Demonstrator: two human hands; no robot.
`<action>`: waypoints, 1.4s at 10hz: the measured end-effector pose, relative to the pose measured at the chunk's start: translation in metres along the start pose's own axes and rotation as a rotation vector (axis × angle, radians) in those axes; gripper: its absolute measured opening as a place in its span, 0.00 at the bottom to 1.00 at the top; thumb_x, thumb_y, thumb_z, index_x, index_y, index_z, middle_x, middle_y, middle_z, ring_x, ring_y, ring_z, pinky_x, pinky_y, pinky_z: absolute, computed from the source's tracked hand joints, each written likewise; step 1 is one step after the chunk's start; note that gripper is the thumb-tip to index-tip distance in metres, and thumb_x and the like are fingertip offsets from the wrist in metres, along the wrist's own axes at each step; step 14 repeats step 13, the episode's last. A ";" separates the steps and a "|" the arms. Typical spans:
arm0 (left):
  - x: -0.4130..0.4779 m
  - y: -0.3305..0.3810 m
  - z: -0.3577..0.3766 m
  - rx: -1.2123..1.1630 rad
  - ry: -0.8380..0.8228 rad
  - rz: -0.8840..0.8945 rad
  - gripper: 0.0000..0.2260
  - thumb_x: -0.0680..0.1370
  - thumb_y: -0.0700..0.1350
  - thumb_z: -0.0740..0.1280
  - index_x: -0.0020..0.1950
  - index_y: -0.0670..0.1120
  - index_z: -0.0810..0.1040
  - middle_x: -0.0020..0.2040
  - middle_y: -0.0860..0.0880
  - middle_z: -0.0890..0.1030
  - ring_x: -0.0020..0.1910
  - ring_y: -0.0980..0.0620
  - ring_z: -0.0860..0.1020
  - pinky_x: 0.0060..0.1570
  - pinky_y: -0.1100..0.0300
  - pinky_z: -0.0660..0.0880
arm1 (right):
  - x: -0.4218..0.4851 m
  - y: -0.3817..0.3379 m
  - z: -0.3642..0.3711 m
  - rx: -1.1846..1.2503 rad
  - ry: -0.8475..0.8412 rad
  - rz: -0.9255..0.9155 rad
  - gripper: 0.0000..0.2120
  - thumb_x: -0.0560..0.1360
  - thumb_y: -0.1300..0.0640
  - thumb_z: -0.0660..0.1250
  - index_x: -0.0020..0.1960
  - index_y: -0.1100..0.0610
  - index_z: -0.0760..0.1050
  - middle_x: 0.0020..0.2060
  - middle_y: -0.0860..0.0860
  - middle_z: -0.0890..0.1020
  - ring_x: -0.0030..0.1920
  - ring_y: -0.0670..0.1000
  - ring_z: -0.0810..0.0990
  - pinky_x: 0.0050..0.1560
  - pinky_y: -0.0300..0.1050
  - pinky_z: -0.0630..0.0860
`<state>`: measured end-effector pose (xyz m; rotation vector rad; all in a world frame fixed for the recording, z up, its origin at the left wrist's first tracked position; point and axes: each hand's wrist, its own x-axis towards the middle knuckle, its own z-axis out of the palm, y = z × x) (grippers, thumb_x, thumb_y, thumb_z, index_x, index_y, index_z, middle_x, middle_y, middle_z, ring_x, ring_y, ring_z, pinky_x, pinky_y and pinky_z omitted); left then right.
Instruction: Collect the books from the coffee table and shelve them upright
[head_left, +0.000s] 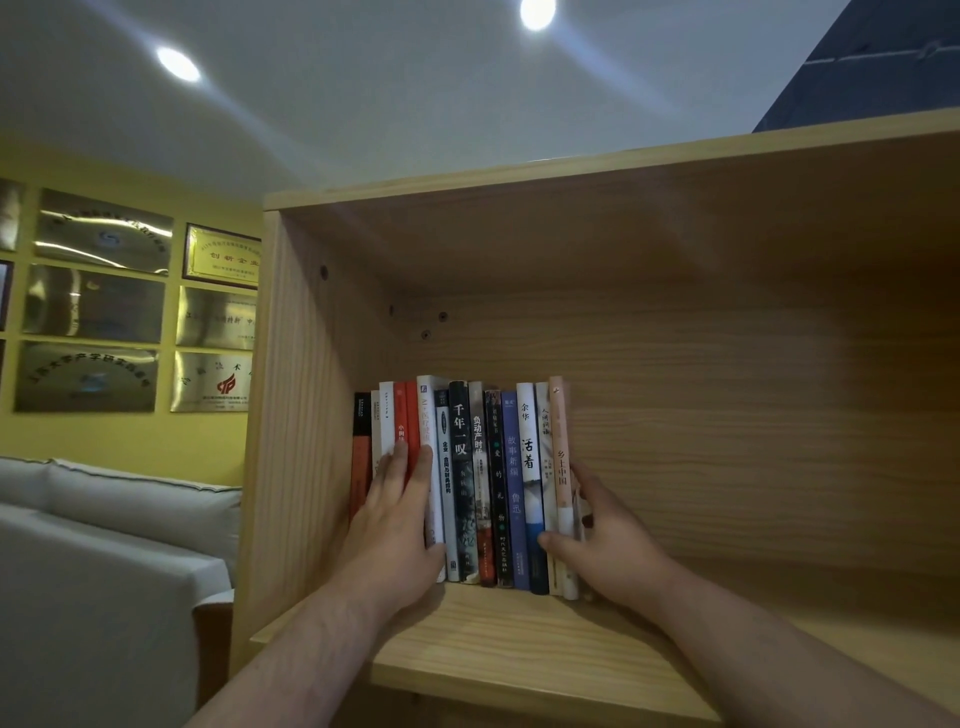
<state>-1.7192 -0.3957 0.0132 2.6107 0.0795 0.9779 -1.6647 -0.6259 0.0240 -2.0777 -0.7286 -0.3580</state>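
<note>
Here we are at the bookcase (291, 415), looking into its top wooden compartment, and the books (460, 467) stand upright in one tight row on the shelf (519, 639), spines facing out. The row sits toward the left of the compartment, with a narrow gap between the first dark book and the left wall and plenty of bare board to the right.

The left hand (397, 525) lies flat against the spines at the left end. Its fingers (410, 467) are straight and close together, pointing up over the red and white books, palm pressed on them, nothing gripped.

The right hand (613, 535) is at the other end of the row. Its thumb (550, 543) reaches across the lower spines there, touching near the foot of the blue-and-white one, while the fingers run up the outer side of the pink book (558, 447), the last in line. So that hand clasps the end of the row between thumb and fingers. A few pale pages or thin covers show just by its palm; I cannot tell what they are.

Between the two hands are the black, grey, dark red and blue spines, all vertical and touching.

Off to the left, a pale grey sofa (104, 519) stands beside the bookcase, below a yellow wall hung with shiny plaques (98, 301). Two round ceiling lights (178, 63) glow overhead.
</note>
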 end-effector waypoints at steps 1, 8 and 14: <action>-0.004 0.004 -0.004 -0.140 0.125 -0.021 0.40 0.76 0.45 0.71 0.80 0.57 0.50 0.78 0.55 0.51 0.78 0.52 0.53 0.75 0.49 0.63 | -0.003 -0.003 -0.001 0.029 0.027 -0.006 0.37 0.78 0.55 0.71 0.79 0.40 0.55 0.49 0.29 0.71 0.52 0.37 0.76 0.47 0.31 0.74; -0.017 -0.003 -0.010 -0.461 -0.233 -0.287 0.43 0.78 0.46 0.70 0.82 0.50 0.41 0.75 0.50 0.55 0.72 0.49 0.66 0.72 0.53 0.67 | -0.005 0.001 -0.001 0.035 -0.057 0.061 0.29 0.81 0.51 0.65 0.78 0.42 0.56 0.51 0.37 0.74 0.48 0.43 0.79 0.37 0.35 0.78; -0.031 0.005 -0.014 -0.183 0.033 -0.073 0.23 0.79 0.50 0.67 0.74 0.50 0.68 0.70 0.53 0.68 0.71 0.52 0.67 0.69 0.54 0.69 | -0.023 -0.024 -0.014 -0.208 0.054 0.084 0.27 0.81 0.51 0.66 0.77 0.47 0.61 0.66 0.50 0.76 0.59 0.48 0.80 0.58 0.46 0.81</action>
